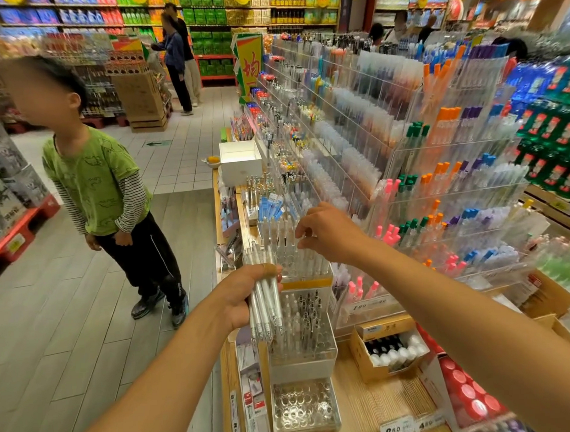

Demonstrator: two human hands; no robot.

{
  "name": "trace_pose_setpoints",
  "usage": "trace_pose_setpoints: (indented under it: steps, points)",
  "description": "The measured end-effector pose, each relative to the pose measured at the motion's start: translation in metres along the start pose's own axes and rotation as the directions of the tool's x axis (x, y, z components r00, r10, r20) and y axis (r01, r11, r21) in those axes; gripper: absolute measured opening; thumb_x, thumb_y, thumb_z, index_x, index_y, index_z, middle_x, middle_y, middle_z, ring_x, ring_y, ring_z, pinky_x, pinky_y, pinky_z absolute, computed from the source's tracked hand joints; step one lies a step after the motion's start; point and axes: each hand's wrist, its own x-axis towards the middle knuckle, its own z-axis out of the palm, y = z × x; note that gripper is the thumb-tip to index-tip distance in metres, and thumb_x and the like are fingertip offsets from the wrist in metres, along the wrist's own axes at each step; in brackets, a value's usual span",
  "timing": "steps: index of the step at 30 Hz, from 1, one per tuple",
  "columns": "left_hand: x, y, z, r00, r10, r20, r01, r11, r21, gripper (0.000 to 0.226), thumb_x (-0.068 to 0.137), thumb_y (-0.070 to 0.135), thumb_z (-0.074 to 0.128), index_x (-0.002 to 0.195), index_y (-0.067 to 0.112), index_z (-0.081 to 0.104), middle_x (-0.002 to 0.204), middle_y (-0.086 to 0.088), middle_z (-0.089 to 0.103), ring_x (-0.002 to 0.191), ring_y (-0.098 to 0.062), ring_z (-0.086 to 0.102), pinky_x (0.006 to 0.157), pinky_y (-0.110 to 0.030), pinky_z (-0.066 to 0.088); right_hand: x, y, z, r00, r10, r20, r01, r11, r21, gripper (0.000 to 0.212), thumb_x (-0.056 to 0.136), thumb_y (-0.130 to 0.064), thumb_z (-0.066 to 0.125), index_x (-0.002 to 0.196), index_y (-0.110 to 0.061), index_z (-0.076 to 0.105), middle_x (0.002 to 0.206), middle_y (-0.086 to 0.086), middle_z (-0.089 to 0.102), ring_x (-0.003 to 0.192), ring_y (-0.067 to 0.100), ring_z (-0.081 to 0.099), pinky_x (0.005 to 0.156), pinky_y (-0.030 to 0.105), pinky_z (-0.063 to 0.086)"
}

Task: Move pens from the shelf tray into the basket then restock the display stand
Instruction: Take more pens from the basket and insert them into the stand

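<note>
My left hand (247, 291) is closed around a bundle of white translucent pens (264, 301), tips pointing down, held just left of the tiered clear display stand (302, 345). My right hand (327, 235) hovers over the stand's upper tier (298, 257), its fingertips pinched on the top of a clear pen standing in that tier. The middle tier holds several pens. The lowest tier (305, 407) shows bare round holes. No basket is in view.
A child in a green shirt (103, 191) stands in the aisle to the left. Acrylic racks of coloured pens (438, 176) rise on the right. A white box (240, 160) sits farther along the counter. A cardboard box of bottles (390, 348) lies beside the stand.
</note>
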Motion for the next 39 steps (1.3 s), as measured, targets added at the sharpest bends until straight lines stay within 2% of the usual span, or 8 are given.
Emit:
trace_pose_setpoints:
  steps: [8, 13, 16, 19, 23, 28, 34, 39]
  points:
    - [-0.004, -0.001, 0.003, 1.000, 0.008, -0.008, -0.008, 1.000, 0.018, 0.008, 0.082, 0.008, 0.072, 0.078, 0.004, 0.068, 0.065, -0.009, 0.065, 0.052, -0.017, 0.064, 0.057, -0.029, 0.055, -0.001, -0.008, -0.005, 0.996, 0.071, 0.059, -0.070, 0.997, -0.011, 0.023, 0.086, -0.028, 0.072, 0.105, -0.015, 0.072, 0.097, -0.001, 0.066, 0.099, 0.018, 0.050, 0.081, 0.029, 0.041]
    - [-0.007, -0.001, 0.002, 1.000, 0.016, 0.019, -0.016, 0.999, 0.028, 0.008, 0.079, 0.008, 0.073, 0.077, 0.003, 0.069, 0.065, -0.011, 0.064, 0.050, -0.019, 0.063, 0.051, -0.030, 0.056, -0.014, -0.027, 0.002, 0.978, 0.163, -0.129, -0.152, 0.984, 0.093, 0.026, 0.090, -0.031, 0.067, 0.111, -0.015, 0.066, 0.092, -0.005, 0.061, 0.086, 0.012, 0.050, 0.077, 0.028, 0.043]
    - [-0.008, 0.000, 0.001, 0.998, 0.022, 0.053, -0.024, 0.999, 0.040, 0.007, 0.077, 0.009, 0.073, 0.073, 0.003, 0.070, 0.064, -0.012, 0.063, 0.049, -0.021, 0.062, 0.049, -0.030, 0.055, -0.018, -0.039, 0.006, 0.975, 0.214, 0.059, -0.221, 0.920, 0.323, 0.018, 0.092, -0.033, 0.064, 0.100, -0.017, 0.067, 0.075, -0.012, 0.059, 0.066, 0.004, 0.053, 0.057, 0.018, 0.038]
    - [-0.008, -0.001, 0.002, 0.995, 0.053, 0.086, -0.062, 0.993, 0.098, 0.011, 0.083, 0.008, 0.070, 0.072, 0.004, 0.073, 0.066, -0.011, 0.060, 0.054, -0.020, 0.059, 0.054, -0.032, 0.055, -0.019, -0.046, 0.009, 0.930, 0.258, 0.261, -0.363, 0.753, 0.549, 0.022, 0.092, -0.039, 0.064, 0.087, -0.018, 0.069, 0.074, -0.008, 0.067, 0.067, 0.008, 0.059, 0.059, 0.021, 0.042]
    - [-0.010, 0.001, 0.005, 0.990, 0.084, 0.110, -0.101, 0.982, 0.162, 0.029, 0.071, 0.011, 0.077, 0.095, -0.004, 0.072, 0.068, -0.013, 0.062, 0.060, -0.023, 0.058, 0.067, -0.036, 0.051, -0.019, -0.050, 0.011, 0.887, 0.311, 0.341, -0.461, 0.570, 0.680, 0.023, 0.088, -0.037, 0.070, 0.077, -0.017, 0.065, 0.058, -0.006, 0.067, 0.049, 0.002, 0.057, 0.046, 0.019, 0.043]
    - [-0.014, -0.001, 0.003, 0.981, 0.089, 0.174, -0.108, 0.989, 0.102, 0.022, 0.069, 0.014, 0.077, 0.088, 0.003, 0.079, 0.071, -0.010, 0.070, 0.058, -0.018, 0.061, 0.059, -0.030, 0.054, -0.017, -0.050, 0.007, 0.852, 0.323, 0.412, -0.522, 0.454, 0.722, 0.018, 0.090, -0.021, 0.069, 0.086, -0.003, 0.067, 0.070, 0.006, 0.070, 0.061, 0.013, 0.065, 0.052, 0.021, 0.049]
    - [-0.011, 0.001, 0.000, 0.994, 0.045, 0.097, -0.033, 0.992, -0.122, 0.008, 0.071, 0.007, 0.072, 0.077, 0.002, 0.071, 0.064, -0.010, 0.063, 0.049, -0.018, 0.061, 0.047, -0.028, 0.055, -0.010, -0.042, -0.016, 0.871, 0.342, 0.353, -0.480, 0.439, 0.760, 0.015, 0.098, -0.011, 0.054, 0.100, 0.002, 0.062, 0.084, 0.013, 0.068, 0.071, 0.017, 0.066, 0.063, 0.024, 0.052]
    - [-0.007, 0.002, -0.008, 0.999, 0.036, 0.004, -0.035, 0.994, -0.107, 0.009, 0.084, 0.002, 0.062, 0.076, -0.001, 0.066, 0.066, -0.013, 0.063, 0.051, -0.018, 0.063, 0.050, -0.025, 0.056, 0.001, -0.029, -0.035, 0.907, 0.407, 0.109, -0.320, 0.497, 0.806, 0.017, 0.095, -0.005, 0.054, 0.095, -0.019, 0.063, 0.099, 0.006, 0.066, 0.085, 0.017, 0.064, 0.074, 0.024, 0.055]
